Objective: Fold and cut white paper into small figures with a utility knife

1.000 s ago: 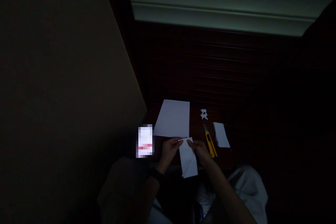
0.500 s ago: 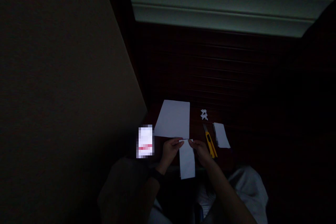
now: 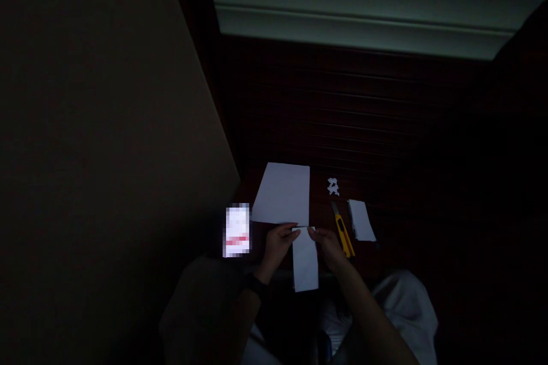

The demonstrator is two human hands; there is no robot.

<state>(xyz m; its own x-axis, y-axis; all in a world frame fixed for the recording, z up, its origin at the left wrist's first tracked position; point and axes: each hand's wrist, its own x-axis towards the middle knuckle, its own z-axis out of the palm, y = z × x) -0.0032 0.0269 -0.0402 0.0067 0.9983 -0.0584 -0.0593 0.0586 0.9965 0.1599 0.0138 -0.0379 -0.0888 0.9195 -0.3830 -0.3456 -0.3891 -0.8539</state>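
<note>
A narrow white strip of paper (image 3: 305, 262) hangs lengthwise toward me over the near edge of the small dark table. My left hand (image 3: 279, 240) pinches its upper left corner, thumb on top. At the upper right corner my right hand (image 3: 327, 243) grips the same strip between thumb and fingers. Just beyond my hands lies a larger white sheet of paper (image 3: 282, 193), flat. Right of my right hand rests a yellow utility knife (image 3: 342, 234) with its blade pointing away from me.
A stack of folded white paper (image 3: 362, 220) lies right of the knife. Small white paper scraps (image 3: 333, 186) sit behind it. At the left glows a blurred-out screen (image 3: 237, 231). A wall (image 3: 128, 125) rises on the left, and a dark slatted panel (image 3: 334, 97) stands behind the table.
</note>
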